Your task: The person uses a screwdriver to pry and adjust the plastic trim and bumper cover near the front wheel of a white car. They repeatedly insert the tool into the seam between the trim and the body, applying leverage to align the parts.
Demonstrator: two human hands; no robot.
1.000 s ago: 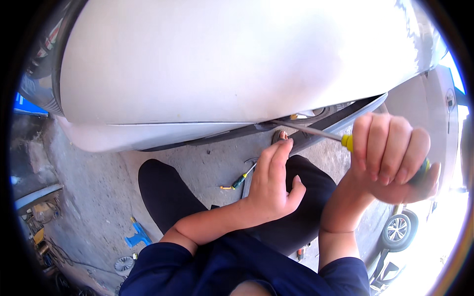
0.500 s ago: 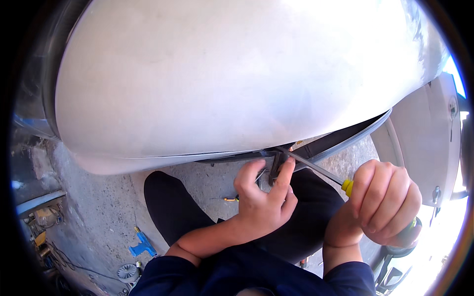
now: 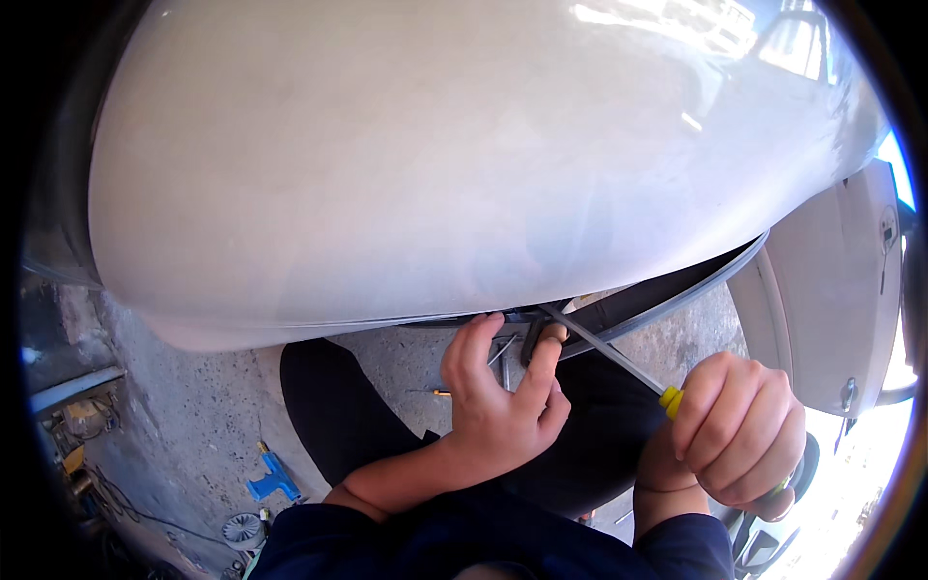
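Note:
My right hand (image 3: 739, 435) is wrapped round the yellow-green handle of a long screwdriver (image 3: 611, 354). Its metal shaft slants up and left, and the tip reaches the dark gap under the rounded silver-beige body panel (image 3: 406, 193). My left hand (image 3: 498, 396) is at the panel's lower edge, fingers bent and spread. One fingertip rests near the edge; another is by a dark bracket-like part (image 3: 534, 340) beside the screwdriver tip. I see nothing held in the left hand. What the tip bears on is hidden under the edge.
A curved dark liner with a grey rim (image 3: 677, 295) runs right from the gap. A car door (image 3: 822, 290) stands at the right. On the concrete floor (image 3: 213, 406) lie a blue pistol-shaped tool (image 3: 275, 476) and a round grey finned part (image 3: 244, 529). My knees are beneath the panel.
The view has shifted, and the panel's edge sits a little lower. My left hand's upper finger has come up against the edge. The right hand and screwdriver handle are slightly lower and further left.

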